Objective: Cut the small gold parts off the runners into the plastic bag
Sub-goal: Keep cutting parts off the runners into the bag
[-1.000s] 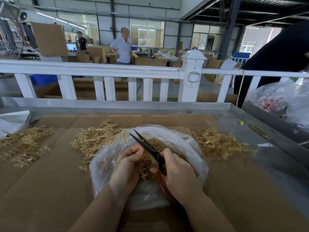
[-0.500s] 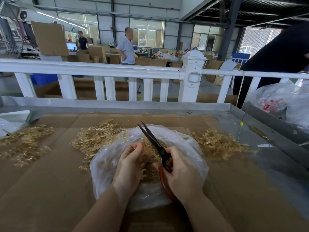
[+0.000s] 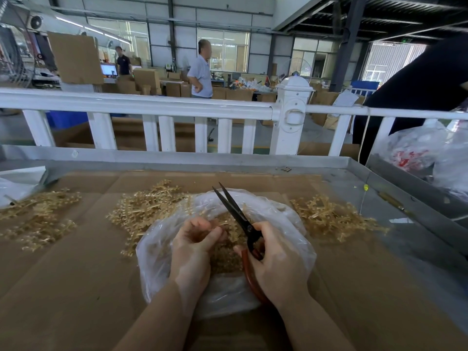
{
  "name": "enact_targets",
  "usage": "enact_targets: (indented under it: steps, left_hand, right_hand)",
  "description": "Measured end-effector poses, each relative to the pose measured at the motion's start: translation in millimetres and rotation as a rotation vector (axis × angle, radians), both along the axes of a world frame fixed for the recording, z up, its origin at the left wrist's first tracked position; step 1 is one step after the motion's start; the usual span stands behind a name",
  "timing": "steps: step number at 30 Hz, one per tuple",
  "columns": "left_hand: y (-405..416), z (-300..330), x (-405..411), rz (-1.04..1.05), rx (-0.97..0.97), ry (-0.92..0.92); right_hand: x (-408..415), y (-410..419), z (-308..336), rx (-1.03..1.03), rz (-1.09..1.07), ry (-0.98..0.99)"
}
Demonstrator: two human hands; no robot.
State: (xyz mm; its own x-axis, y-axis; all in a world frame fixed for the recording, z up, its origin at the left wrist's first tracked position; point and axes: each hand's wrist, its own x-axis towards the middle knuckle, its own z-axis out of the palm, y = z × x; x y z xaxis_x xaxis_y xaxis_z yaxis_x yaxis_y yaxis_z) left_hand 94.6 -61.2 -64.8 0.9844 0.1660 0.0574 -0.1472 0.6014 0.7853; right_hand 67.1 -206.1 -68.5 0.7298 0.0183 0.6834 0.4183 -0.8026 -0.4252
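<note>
A clear plastic bag (image 3: 288,224) lies open on the cardboard in front of me, with cut gold parts (image 3: 225,259) heaped inside. My left hand (image 3: 195,247) is over the bag's mouth, fingers pinched on a gold runner (image 3: 222,224). My right hand (image 3: 276,259) grips black-bladed scissors (image 3: 234,211) with red handles; the blades point up and away, slightly apart. Piles of gold runners lie left of the bag (image 3: 144,211), far left (image 3: 38,219) and to the right (image 3: 329,219).
The work surface is cardboard (image 3: 76,287) inside a metal tray with a raised rim (image 3: 202,160). A white fence (image 3: 152,107) runs behind it. Plastic bags (image 3: 417,153) sit at the right edge, another bag (image 3: 15,186) at far left. Two persons stand beyond the fence.
The scissors have swung from pointing left to pointing more upright and their blades have nearly closed. My left hand's fingers have curled tighter on the runner. The person behind the fence has turned.
</note>
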Motion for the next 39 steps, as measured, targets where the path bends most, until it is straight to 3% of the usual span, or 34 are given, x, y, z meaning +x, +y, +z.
enact_targets:
  steps: [6, 11, 15, 28, 32, 39]
  left_hand:
    - [4.0, 4.6, -3.0, -0.089, -0.026, 0.021]
    - [4.1, 7.2, -7.0, -0.102, 0.025, -0.086]
    - [4.1, 4.5, -3.5, -0.041, 0.0, -0.069]
    - [2.9, -7.5, 5.8, 0.067, 0.219, -0.048]
    - [3.3, -6.2, 4.2, 0.055, 0.192, -0.065]
    - [5.6, -0.5, 0.0, -0.051, -0.029, -0.059]
  right_hand:
    - [-0.9, 0.8, 0.7, 0.014, 0.003, -0.022]
    - [-2.4, 0.7, 1.6, 0.043, -0.018, -0.076]
    - [-4.8, 1.1, 4.4, 0.046, -0.027, -0.141]
    - [-4.7, -0.5, 3.2, 0.03, 0.0, -0.108]
    - [-4.4, 0.0, 3.1, -0.009, 0.016, -0.035]
    - [-3.3, -0.6, 1.6, -0.079, 0.008, 0.023]
